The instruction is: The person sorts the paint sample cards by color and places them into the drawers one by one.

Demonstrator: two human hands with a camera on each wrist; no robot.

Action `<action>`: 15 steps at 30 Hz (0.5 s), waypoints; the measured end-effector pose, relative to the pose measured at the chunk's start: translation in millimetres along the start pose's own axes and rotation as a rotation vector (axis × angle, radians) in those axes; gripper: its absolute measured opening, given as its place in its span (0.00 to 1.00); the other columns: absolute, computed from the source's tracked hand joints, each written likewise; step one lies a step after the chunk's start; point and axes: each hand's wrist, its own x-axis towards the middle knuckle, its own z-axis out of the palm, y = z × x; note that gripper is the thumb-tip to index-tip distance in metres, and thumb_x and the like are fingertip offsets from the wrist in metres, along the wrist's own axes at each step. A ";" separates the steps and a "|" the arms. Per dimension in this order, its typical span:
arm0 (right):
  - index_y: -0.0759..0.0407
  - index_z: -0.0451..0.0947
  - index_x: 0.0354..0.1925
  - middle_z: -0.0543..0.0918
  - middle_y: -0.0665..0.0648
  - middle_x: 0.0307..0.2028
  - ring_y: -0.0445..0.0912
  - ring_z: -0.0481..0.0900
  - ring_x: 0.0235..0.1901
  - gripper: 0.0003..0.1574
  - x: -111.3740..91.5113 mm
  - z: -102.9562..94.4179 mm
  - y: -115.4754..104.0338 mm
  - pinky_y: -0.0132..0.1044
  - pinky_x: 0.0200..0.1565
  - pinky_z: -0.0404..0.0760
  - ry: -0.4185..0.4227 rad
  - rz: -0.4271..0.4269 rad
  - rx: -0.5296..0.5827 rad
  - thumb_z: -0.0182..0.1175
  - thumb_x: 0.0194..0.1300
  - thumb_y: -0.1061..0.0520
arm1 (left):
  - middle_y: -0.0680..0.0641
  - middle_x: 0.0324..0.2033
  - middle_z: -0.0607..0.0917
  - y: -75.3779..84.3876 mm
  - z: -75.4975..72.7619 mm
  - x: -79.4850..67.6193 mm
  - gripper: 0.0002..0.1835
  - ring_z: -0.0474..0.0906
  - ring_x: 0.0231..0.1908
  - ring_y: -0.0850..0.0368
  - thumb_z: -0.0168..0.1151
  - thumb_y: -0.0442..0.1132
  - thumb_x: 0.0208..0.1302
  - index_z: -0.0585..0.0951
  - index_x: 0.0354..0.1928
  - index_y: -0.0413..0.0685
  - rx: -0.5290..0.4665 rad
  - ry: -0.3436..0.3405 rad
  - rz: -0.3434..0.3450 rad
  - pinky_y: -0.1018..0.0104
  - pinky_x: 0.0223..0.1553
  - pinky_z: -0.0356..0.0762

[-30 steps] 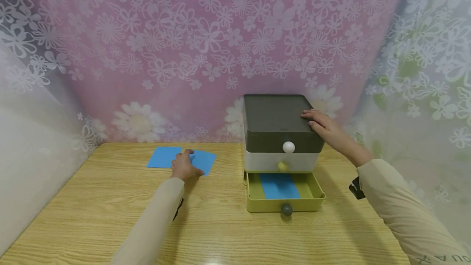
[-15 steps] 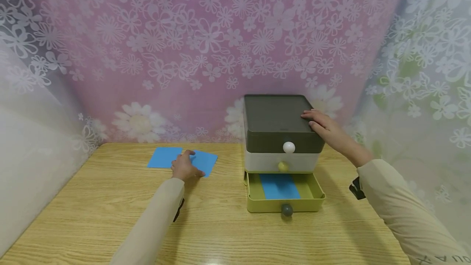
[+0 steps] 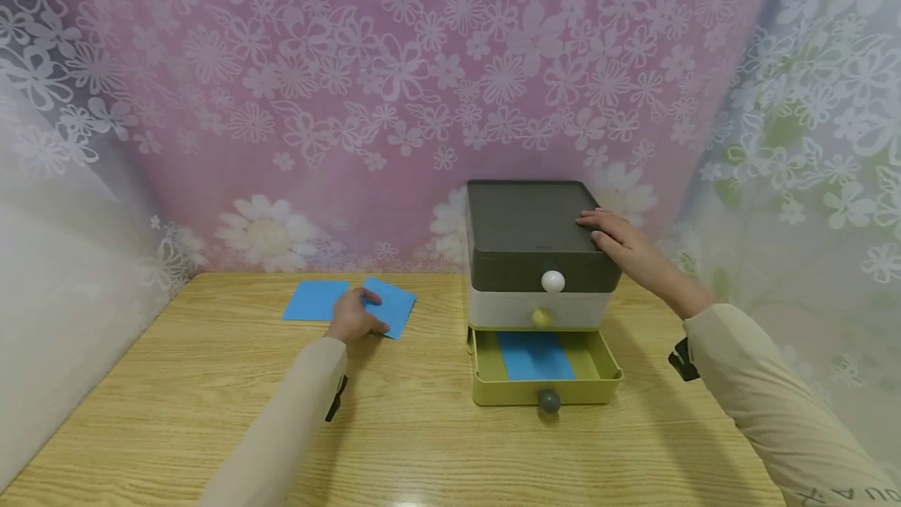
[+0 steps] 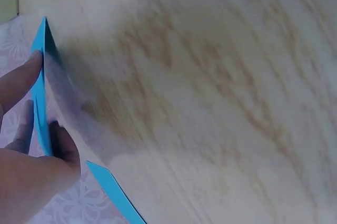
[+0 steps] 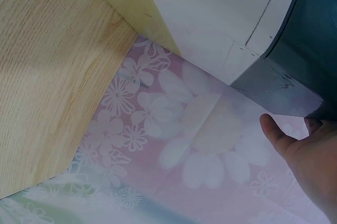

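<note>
My left hand pinches a blue sheet of paper between thumb and fingers. In the left wrist view this held paper stands tilted up from the table. Just left of the hand a second blue sheet lies flat, its right end partly covered by the fingers. My right hand rests with extended fingers on the top right edge of a small drawer unit, dark above and white in the middle. The unit's bottom green drawer is pulled out. Inside lies another blue sheet.
Both hands work over a wooden table. The upper drawers, with a white knob and a yellow-green knob, are closed. A pink floral cloth hangs behind the table's back edge.
The held blue paper has turned and its far edge has shifted up and back, as the left fingers bend over it. The right hand and drawer unit stay put.
</note>
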 end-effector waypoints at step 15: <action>0.68 0.62 0.61 0.59 0.69 0.64 0.64 0.47 0.67 0.24 -0.5 -0.6 -1.8 0.63 0.63 0.48 0.006 0.008 -0.041 0.41 0.72 0.57 | 0.34 0.60 0.67 8.3 -27.2 -5.1 0.19 0.75 0.47 0.43 0.65 0.32 0.54 0.77 0.49 0.37 -0.239 -0.201 0.030 0.51 0.50 0.75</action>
